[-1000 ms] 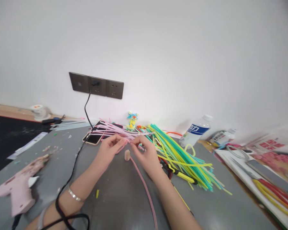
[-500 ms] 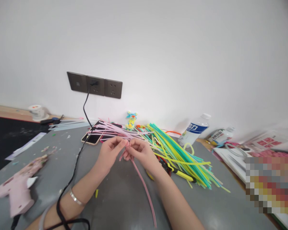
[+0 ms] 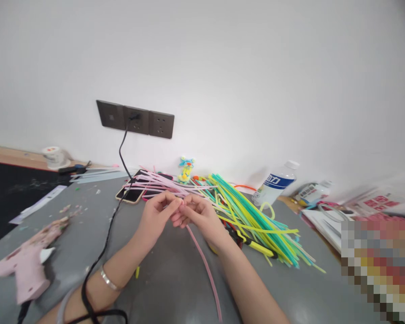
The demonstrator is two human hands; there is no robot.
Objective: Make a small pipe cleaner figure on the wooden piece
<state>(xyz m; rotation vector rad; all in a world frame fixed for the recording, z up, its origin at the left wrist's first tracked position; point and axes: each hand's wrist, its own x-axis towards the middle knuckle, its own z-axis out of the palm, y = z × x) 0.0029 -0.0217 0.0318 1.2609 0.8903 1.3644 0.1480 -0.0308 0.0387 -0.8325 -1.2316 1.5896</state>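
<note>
A pink pipe cleaner (image 3: pixel 205 265) hangs from my fingertips and curves down toward the front of the grey table. My left hand (image 3: pixel 158 218) pinches at its upper end, thumb against forefinger. Pressed close beside it, my right hand (image 3: pixel 202 218) is also closed on the pipe cleaner; the fingertips of both hands touch. What shape the gripped end has is hidden by the fingers. Just behind my hands lies a bundle of pale pink pipe cleaners (image 3: pixel 158 183). Right of them spreads a pile of green and yellow pipe cleaners (image 3: pixel 253 220), with yellow-handled pliers (image 3: pixel 256 246) partly under it.
A pink glue gun (image 3: pixel 30 263) lies at the left. Its black cord (image 3: pixel 110 225) crosses my left forearm and runs to the wall socket (image 3: pixel 135 119). A phone (image 3: pixel 130 194), a small figure (image 3: pixel 186 170) and a bottle (image 3: pixel 276 180) stand or lie toward the wall.
Both hands stay together in the same place with small finger shifts. A short pink end that showed below the left fingers is now hidden. The view has shifted slightly.
</note>
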